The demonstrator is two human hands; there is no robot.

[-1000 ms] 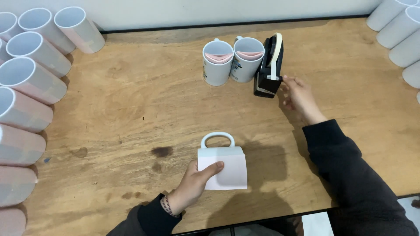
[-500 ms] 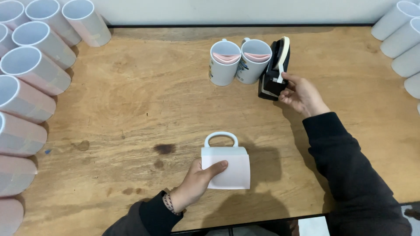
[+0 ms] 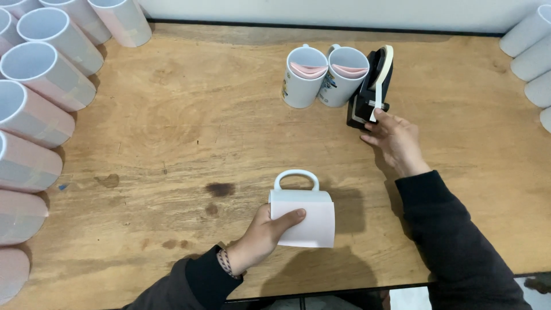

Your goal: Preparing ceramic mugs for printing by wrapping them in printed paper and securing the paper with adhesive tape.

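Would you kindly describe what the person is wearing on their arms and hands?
Both hands, the left hand and the right hand, are bare, without gloves. Each arm is covered to the wrist by a long dark sleeve with a ribbed cuff. A thin beaded bracelet circles the left wrist.

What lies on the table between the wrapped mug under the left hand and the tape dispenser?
Only bare wooden table lies between the wrapped mug and the tape dispenser, in the head view.

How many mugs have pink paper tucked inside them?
2: both upright by the tape dispenser, left mug touching right mug. Other mugs' insides aren't all visible.
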